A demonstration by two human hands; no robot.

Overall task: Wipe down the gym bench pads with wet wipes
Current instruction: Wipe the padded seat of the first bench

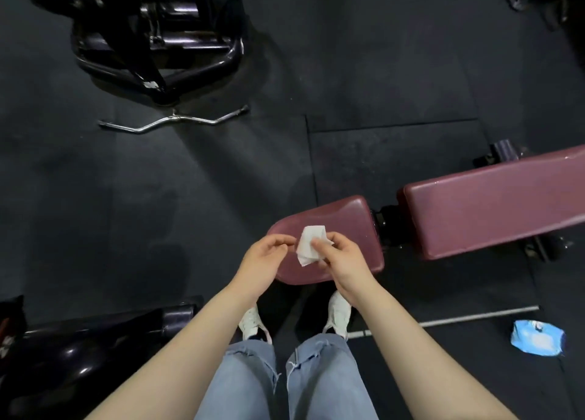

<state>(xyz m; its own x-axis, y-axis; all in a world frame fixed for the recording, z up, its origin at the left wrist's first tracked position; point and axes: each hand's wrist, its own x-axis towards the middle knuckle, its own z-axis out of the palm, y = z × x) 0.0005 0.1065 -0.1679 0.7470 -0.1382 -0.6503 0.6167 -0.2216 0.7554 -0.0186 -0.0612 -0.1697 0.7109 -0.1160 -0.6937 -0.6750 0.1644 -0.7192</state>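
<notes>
A white wet wipe (308, 245), folded small, is held above the maroon seat pad (345, 223) of the gym bench. My right hand (340, 258) pinches the wipe with thumb and fingers. My left hand (264, 255) is beside it, its curled fingertips close to the wipe's left edge; I cannot tell if they touch it. The long maroon back pad (493, 210) extends to the right, with a gap and black frame between the two pads. A blue wet-wipe pack (538, 340) lies on the floor at the lower right.
Dark rubber floor mats all around. A chrome curl bar (172, 122) lies on the floor ahead, with a black machine base (158, 36) behind it. A straight bar (443, 321) lies by my feet. Black equipment (95, 340) sits at the lower left.
</notes>
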